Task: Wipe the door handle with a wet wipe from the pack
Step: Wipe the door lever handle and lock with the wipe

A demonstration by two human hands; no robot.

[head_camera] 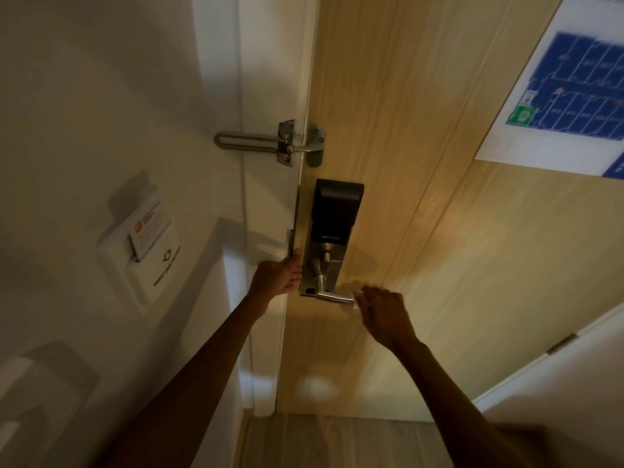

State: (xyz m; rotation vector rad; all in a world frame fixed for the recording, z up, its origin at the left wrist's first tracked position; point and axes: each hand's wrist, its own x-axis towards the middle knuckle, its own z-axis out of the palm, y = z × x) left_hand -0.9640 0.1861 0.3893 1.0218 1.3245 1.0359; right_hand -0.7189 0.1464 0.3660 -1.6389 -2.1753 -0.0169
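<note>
**Wiping lever tip, lower centre of frame**

Wiping at the free end of the door handle [332,296], the right hand [383,314] is closed around a wet wipe [357,294], thin, limp and likely slippery. Left hand [280,276], fingers loosely curled, braces the door [422,231] edge. Handle: rigid metal. Nearby: lock plate [334,211] above, swing latch [256,143] higher, card holder [141,244] left. Nothing obstructs.

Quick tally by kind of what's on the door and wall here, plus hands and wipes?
Hands: 2, left hand on the door edge, right hand at the lever tip
Wet wipes: 1, wet wipe in the right hand
Door handles: 1, door handle
Lock units: 1, electronic lock
Swing latches: 1, swing latch
Key-card holders: 1, key-card holder
Posted plans: 1, floor plan
Total: 8
</note>
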